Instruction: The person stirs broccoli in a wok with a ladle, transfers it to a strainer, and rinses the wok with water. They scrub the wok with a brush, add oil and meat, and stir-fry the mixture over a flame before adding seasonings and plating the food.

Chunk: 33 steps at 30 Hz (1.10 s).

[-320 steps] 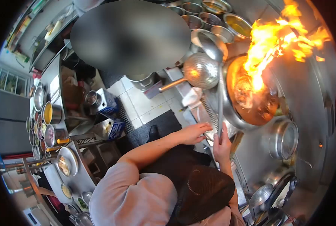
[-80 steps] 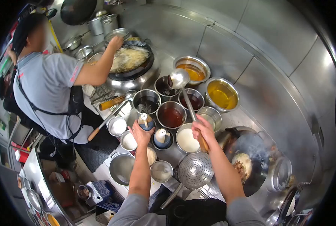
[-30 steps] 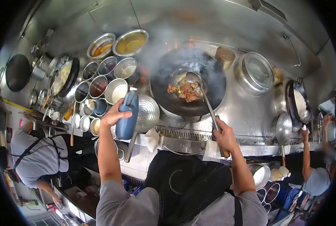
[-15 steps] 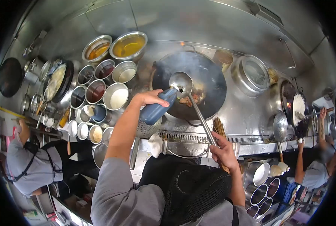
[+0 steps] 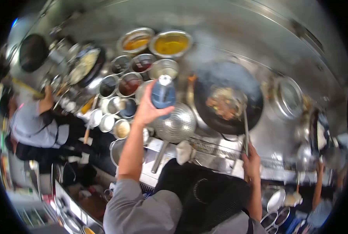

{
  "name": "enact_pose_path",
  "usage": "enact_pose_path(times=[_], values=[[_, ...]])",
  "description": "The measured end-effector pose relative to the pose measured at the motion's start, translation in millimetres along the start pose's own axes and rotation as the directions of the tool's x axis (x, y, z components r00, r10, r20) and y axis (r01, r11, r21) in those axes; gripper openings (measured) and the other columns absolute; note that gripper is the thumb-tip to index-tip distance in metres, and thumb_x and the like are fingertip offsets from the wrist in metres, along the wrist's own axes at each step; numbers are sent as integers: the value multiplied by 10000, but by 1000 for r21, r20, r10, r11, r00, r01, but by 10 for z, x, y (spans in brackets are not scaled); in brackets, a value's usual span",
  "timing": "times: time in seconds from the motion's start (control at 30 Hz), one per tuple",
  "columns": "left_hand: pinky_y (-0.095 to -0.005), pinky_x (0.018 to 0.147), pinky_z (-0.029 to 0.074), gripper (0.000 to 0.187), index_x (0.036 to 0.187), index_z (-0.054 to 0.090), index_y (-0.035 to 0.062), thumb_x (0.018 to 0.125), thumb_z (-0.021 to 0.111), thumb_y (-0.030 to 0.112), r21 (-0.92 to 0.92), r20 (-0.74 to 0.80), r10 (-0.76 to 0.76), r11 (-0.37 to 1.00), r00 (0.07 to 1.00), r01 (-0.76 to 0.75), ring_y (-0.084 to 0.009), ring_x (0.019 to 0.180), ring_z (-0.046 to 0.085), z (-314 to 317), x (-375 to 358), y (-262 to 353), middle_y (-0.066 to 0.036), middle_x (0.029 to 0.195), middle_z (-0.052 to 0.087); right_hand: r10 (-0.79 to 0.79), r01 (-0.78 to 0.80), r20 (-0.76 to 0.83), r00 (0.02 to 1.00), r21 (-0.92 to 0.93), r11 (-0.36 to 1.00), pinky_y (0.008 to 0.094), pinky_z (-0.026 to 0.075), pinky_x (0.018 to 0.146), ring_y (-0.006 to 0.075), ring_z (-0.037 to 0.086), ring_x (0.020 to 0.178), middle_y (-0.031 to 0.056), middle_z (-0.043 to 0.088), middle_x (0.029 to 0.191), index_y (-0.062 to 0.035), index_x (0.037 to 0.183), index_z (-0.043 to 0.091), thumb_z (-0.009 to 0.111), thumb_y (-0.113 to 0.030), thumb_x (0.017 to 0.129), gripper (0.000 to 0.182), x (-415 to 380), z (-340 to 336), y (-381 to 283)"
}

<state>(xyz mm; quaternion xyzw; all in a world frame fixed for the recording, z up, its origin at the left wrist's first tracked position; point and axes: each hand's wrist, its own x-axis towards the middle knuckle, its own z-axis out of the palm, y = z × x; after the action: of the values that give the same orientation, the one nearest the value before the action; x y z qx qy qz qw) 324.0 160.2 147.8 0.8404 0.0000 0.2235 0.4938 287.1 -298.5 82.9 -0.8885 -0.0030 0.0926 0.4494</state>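
Note:
Wrapped round a blue bottle [image 5: 163, 94] with a pale top, my left hand [image 5: 146, 105] is raised over the metal pots and beside a perforated strainer [image 5: 175, 121]. The bottle stands roughly upright. My right hand [image 5: 252, 162] grips the handle of a metal ladle [image 5: 246, 126], whose bowl is down in the dark wok [image 5: 209, 84]. Chunks of brown and pale food [image 5: 224, 104] lie in the wok next to the ladle bowl, with some steam above.
Metal bowls of yellow liquid [image 5: 171, 43] and orange liquid [image 5: 136, 41] stand at the back, behind several sauce pots [image 5: 130, 84]. A lidded pot [image 5: 291, 98] is right of the wok. One co-worker [image 5: 37, 123] is at far left, another [image 5: 320, 210] at far right.
My left hand has drawn the bottle away from the wok and tipped it upright. The ladle bowl has gone from above the wok down to the food. The view has shifted.

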Motion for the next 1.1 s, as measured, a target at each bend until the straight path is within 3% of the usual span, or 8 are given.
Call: enact_pose_path(times=[0.1,0.23,0.37,0.43,0.53,0.63,0.73,1.1], values=[[-399,1042,432,1003,1384,424,45,557,936,287,145,-157,144,982,977,-121,-281,1226,541,-213,-116,54,-161,1321,536,264,-325,200,944,412,851,244,371,374,77,452,419,48,559,697,27,1422,419,536,-28,912,526,-46,-18,-426],[-409,1036,439,998,1373,430,42,545,936,273,214,-264,152,972,952,-96,-320,1214,549,-458,-251,70,-168,1311,542,213,-382,317,924,796,469,199,380,370,75,460,425,49,553,684,15,1406,437,556,-44,909,514,380,27,-175],[-409,1036,441,1010,1382,419,38,548,938,272,192,-357,118,980,927,-51,-310,1208,551,-765,-423,-56,-164,1304,542,-121,117,16,993,130,985,247,392,418,92,492,463,74,638,827,25,1459,382,540,-5,898,583,437,399,104],[-404,1037,441,1023,1392,405,32,554,940,273,158,-450,74,987,890,-2,-291,1200,553,-928,-542,-106,-162,1299,538,-537,465,-32,843,-460,757,254,398,426,96,501,472,89,654,886,33,1453,390,541,10,879,594,460,407,542],[-395,1029,438,1121,1423,343,10,543,960,327,16,-560,-157,980,813,201,-287,1213,528,-1212,-727,-279,-196,1281,524,-82,89,38,996,-282,955,235,390,428,82,480,463,55,613,787,25,1437,428,527,12,862,583,4,271,-441],[-383,955,466,1052,1384,372,-61,582,945,305,341,-644,-52,874,763,347,-273,1080,551,-1585,-788,-334,-187,1188,560,301,-352,213,929,264,898,210,337,403,51,421,440,-26,484,618,5,1419,468,517,-18,858,563,1,184,-1101],[-348,985,426,939,1379,378,-59,651,923,174,3,-707,-148,977,692,211,-237,1140,501,-1821,-815,-649,-166,1287,478,202,-213,80,976,168,962,263,400,451,98,507,499,35,582,698,20,1386,495,588,-45,862,536,202,278,-707],[-368,986,482,906,1389,363,-60,722,895,244,135,-796,-68,949,601,286,-254,1133,553,-2424,-861,-1552,-190,1309,513,9,-55,-136,991,-334,941,394,512,734,300,669,796,262,679,1022,-6,1370,513,645,-71,850,540,729,342,-421]])
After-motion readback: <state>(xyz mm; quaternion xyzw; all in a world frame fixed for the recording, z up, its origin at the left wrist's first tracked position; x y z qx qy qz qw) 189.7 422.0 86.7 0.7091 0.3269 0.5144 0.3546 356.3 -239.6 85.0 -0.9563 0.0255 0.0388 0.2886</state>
